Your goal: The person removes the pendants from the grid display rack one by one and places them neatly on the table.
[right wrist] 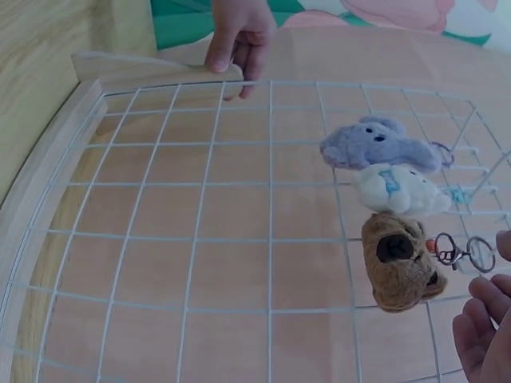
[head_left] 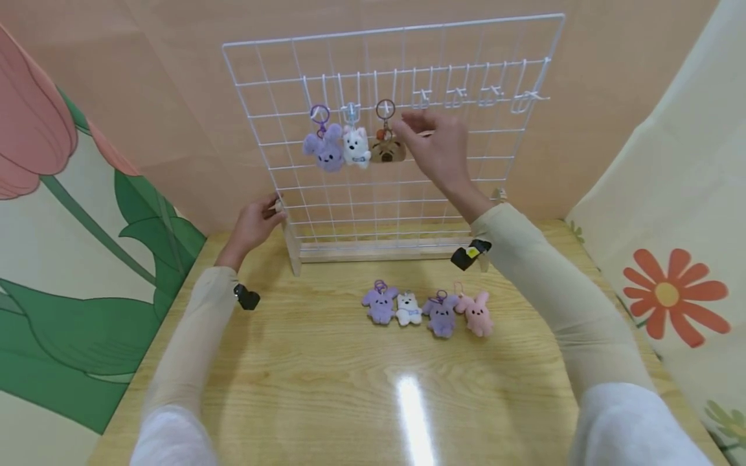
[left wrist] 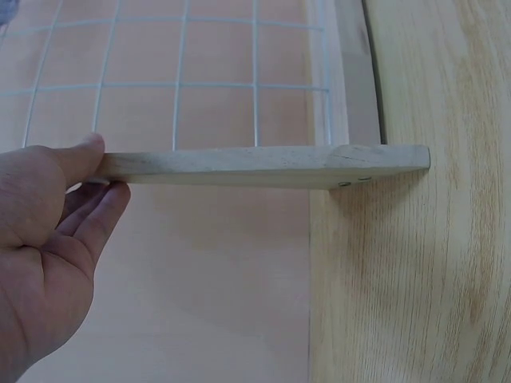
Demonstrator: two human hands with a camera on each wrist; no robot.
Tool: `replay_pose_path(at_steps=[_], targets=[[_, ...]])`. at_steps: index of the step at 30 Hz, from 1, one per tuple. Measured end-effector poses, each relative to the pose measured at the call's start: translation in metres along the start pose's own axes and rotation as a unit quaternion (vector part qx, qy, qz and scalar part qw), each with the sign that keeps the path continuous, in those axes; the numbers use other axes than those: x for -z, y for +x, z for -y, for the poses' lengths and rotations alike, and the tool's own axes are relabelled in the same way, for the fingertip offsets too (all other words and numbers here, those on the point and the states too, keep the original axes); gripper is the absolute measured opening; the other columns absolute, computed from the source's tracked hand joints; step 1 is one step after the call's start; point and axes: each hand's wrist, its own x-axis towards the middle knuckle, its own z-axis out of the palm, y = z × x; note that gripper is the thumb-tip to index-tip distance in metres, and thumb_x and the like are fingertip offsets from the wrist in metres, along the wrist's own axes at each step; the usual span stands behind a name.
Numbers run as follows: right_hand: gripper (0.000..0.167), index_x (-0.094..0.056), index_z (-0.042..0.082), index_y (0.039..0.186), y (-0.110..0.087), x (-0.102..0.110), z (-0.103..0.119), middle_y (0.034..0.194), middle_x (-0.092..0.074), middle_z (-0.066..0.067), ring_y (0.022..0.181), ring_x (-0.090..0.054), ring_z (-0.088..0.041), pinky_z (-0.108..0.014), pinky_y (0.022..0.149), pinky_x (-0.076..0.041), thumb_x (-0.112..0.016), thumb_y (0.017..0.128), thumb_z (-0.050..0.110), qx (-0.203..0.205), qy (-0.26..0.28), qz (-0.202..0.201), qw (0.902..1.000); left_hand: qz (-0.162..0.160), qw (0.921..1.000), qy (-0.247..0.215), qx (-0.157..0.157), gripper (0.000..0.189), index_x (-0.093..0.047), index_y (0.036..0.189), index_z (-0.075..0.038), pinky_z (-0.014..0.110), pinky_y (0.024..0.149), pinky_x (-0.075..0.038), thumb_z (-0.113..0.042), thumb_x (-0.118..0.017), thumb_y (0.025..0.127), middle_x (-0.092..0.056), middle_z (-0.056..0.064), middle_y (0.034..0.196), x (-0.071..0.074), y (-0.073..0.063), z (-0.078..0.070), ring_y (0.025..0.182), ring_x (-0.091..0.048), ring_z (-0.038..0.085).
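head view: high on the white wire grid (head_left: pixel 394 29), left of its middle, hangs a brown bear charm (head_left: pixel 388 152), its metal ring (head_left: pixel 385 99) at a hook. the right hand (head_left: pixel 440 139) is in front of the grid, just right of the bear; the right wrist view shows its thumb and loosely bent fingers parted beside the ring, though i cannot tell whether they touch it. at the grid's left end, the left hand (head_left: pixel 255 223) pinches the tip of the wooden side support (left wrist: pixel 263 163) between thumb and fingers.

left of the bear on the grid hang a white dog charm (head_left: pixel 356 146) and a purple charm (head_left: pixel 327 152); toward the grid's right end are four more hooks (head_left: pixel 458 97). on the table (head_left: pixel 326 382) in front of the grid lie two purple plushes (head_left: pixel 381 307), a white plush (head_left: pixel 409 309) and a pink plush (head_left: pixel 478 316).
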Motion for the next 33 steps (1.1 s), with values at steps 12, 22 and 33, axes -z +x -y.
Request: replay_pose_path(at_steps=[12,22,33], targets=[[0.032,-0.079,0.011,0.115,0.005,-0.01,-0.002,0.105,-0.079,-0.005,0.087,-0.071,-0.008,-0.017,0.071,-0.057,-0.074,0.096,0.037,-0.06,0.007,0.007,0.9982,-0.003,0.9998,-0.018,0.0,0.058,-0.036,0.154,0.006,0.045,0.107,-0.052,-0.011,-0.059,0.104,-0.045,0.028,0.153,-0.001,0.0,-0.003,0.137,-0.051,0.041],[0.025,-0.081,0.011,0.109,0.006,-0.022,-0.006,0.099,-0.08,-0.003,0.079,-0.07,-0.005,-0.017,0.063,-0.053,-0.075,0.095,0.031,-0.053,0.025,-0.004,0.9983,-0.004,0.9999,-0.011,0.003,0.057,-0.034,0.154,0.009,0.046,0.108,-0.051,-0.008,-0.059,0.104,-0.043,0.029,0.154,0.001,-0.003,-0.002,0.137,-0.05,0.043],[0.029,-0.081,0.012,0.107,0.012,-0.022,0.001,0.098,-0.08,-0.002,0.079,-0.07,-0.007,-0.018,0.064,-0.053,-0.076,0.094,0.038,-0.09,0.022,-0.016,0.9955,-0.001,0.9998,-0.014,0.011,0.058,-0.034,0.155,0.007,0.047,0.109,-0.049,-0.01,-0.059,0.105,-0.041,0.027,0.156,0.001,0.0,-0.001,0.139,-0.048,0.041]])
